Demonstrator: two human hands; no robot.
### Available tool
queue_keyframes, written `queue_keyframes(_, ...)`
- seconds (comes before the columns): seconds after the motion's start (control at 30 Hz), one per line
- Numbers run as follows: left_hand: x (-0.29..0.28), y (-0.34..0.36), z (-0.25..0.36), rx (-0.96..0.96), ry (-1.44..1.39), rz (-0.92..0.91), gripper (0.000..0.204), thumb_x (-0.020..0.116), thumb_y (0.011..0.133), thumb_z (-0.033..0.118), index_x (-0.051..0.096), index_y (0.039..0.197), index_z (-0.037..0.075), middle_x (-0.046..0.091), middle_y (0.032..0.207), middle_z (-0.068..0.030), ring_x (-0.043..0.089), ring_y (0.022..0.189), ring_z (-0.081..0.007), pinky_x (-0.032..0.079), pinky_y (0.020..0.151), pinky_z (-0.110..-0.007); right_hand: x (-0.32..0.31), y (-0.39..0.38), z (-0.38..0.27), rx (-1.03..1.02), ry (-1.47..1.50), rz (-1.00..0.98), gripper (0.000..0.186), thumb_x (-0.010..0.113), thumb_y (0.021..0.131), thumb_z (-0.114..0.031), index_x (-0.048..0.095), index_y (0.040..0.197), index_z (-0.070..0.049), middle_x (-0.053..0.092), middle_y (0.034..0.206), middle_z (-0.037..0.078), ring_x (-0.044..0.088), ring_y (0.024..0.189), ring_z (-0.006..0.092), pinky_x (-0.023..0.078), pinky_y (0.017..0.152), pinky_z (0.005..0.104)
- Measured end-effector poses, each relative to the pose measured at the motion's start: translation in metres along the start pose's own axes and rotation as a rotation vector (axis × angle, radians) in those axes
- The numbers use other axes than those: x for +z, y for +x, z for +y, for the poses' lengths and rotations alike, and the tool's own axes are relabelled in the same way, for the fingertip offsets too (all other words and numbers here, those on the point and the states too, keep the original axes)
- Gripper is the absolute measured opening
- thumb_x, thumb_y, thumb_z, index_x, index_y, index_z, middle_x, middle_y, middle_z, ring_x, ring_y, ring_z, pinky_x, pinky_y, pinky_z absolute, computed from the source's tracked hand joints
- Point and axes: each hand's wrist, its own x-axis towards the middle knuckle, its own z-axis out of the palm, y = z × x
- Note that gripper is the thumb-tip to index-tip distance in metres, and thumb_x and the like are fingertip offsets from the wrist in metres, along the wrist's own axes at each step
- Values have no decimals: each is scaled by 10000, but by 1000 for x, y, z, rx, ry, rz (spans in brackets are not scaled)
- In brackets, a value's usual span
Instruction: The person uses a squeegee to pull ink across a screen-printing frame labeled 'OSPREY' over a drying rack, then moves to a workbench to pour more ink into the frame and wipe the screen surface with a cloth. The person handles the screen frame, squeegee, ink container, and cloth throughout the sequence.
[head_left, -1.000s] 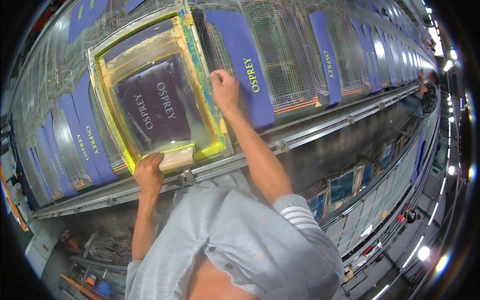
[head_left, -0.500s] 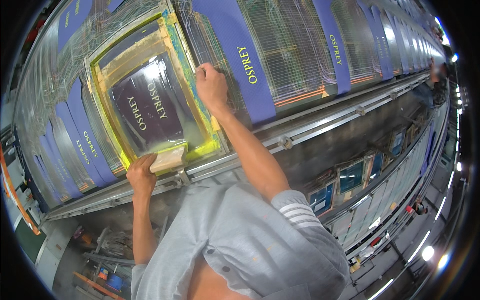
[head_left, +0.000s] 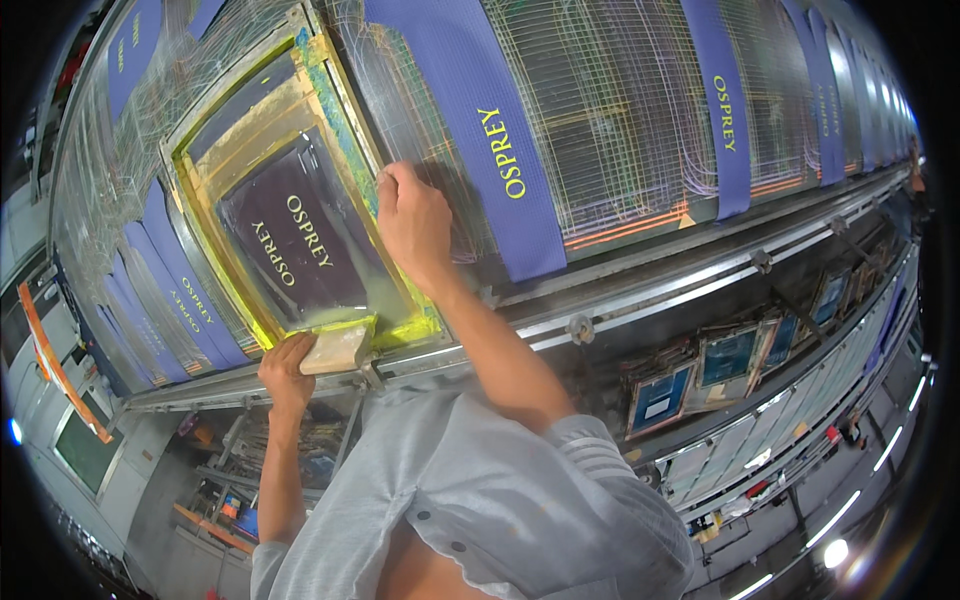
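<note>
Yellow tape edges the frame (head_left: 335, 92), which lies on the worktop (head_left: 620, 110), its long axis running away from the person, far end leaning left. At the frame's near rail, the left hand (head_left: 286, 368) has its fingers wrapped on a pale block (head_left: 337, 352) that points crosswise. Beside the frame's right rail, the right hand's (head_left: 415, 222) fingers are curled; whether they grip it, I cannot tell.

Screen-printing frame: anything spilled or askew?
Bright yellow smears on the near edge of the screen-printing frame, and blue stains down its right side. Odd because they sit outside the design; possibly ink residue.
</note>
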Motion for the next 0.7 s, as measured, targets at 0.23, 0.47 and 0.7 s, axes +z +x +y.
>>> queue_keyframes(0.23, 1, 5, 2, 9, 10, -10, 341, 681, 659, -14, 755, 979, 77, 754, 1005, -106, 722, 951, -311, 546, 801, -402, 0, 1, 2, 32, 72, -33, 132, 553, 1007, -191, 588, 1005, -63, 702, 828, 172, 677, 736, 406, 507, 645, 513)
queue_keyframes(0.47, 2, 3, -3, -28, 6, -59, 356, 685, 642, -5, 756, 981, 78, 756, 1027, -98, 716, 998, -300, 537, 842, -414, -3, 5, -5, 67, 71, 14, 140, 598, 977, -160, 657, 1062, -66, 670, 726, 176, 667, 671, 386, 487, 619, 472)
queue_keyframes(0.7, 3, 3, -3, -8, -9, -18, 358, 699, 647, 8, 754, 996, 70, 754, 1032, -97, 716, 993, -295, 537, 843, -412, 0, 3, -3, 49, 53, -3, 115, 583, 982, -149, 637, 1017, -54, 678, 765, 171, 666, 705, 393, 492, 643, 481)
